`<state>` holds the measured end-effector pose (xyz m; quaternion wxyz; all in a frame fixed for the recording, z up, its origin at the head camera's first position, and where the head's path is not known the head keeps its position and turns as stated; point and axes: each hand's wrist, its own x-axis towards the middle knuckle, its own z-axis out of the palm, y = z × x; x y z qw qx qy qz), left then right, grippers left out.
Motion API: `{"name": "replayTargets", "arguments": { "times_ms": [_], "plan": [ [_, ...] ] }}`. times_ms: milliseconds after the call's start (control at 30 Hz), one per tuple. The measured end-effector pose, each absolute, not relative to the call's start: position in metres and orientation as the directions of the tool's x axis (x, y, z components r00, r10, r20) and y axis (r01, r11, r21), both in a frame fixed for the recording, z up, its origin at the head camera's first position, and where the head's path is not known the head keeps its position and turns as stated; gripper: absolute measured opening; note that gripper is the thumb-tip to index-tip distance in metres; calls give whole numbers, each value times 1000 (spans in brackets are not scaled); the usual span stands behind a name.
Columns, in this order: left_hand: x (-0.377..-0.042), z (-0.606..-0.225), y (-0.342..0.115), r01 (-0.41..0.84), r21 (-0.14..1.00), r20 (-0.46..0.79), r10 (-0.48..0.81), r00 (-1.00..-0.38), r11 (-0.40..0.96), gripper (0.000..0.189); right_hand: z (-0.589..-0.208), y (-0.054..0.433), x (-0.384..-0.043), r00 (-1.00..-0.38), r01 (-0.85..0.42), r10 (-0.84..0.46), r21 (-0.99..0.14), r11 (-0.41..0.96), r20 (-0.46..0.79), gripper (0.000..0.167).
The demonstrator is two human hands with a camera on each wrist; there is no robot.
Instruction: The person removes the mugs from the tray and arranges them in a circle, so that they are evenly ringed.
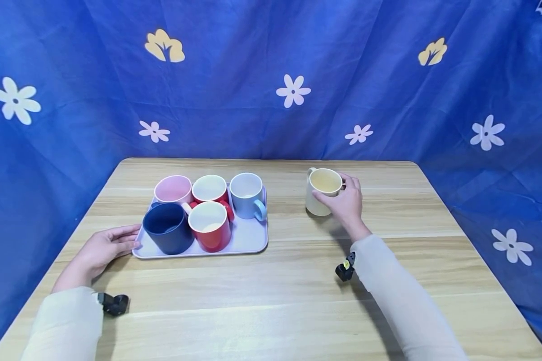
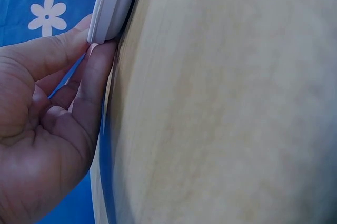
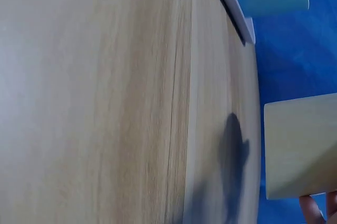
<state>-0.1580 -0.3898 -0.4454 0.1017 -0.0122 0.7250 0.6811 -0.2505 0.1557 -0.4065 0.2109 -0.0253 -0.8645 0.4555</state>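
My left hand [image 1: 100, 251] pinches the left front corner of a pale lilac tray [image 1: 246, 238]; the left wrist view shows the thumb and a finger at its rim [image 2: 108, 8]. On the tray stand a pink mug [image 1: 173, 189], a navy mug [image 1: 168, 230], two red mugs with white insides, one in front [image 1: 214, 235] and one behind [image 1: 209, 188], and a light blue mug [image 1: 244, 200]. To the tray's right, my right hand [image 1: 345, 203] grips a cream mug [image 1: 317, 200]. In the right wrist view, blue shows between that mug [image 3: 300, 145] and the table, so it seems raised.
The wooden table [image 1: 235, 311] has its back edge near a blue cloth [image 1: 235, 120] printed with white and yellow flowers. The cloth also rises along both sides. A small black device [image 1: 114, 304] sits on the left wrist, another [image 1: 345, 268] on the right.
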Motion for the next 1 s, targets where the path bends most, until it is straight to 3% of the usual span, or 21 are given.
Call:
{"name": "replayTargets", "arguments": {
  "times_ms": [1000],
  "plan": [
    [-157,-443,-389,-169,984,-174,118,-978,50,44,-426,166,-288,-871,3,404,-822,570,278,87]
  ]
}}
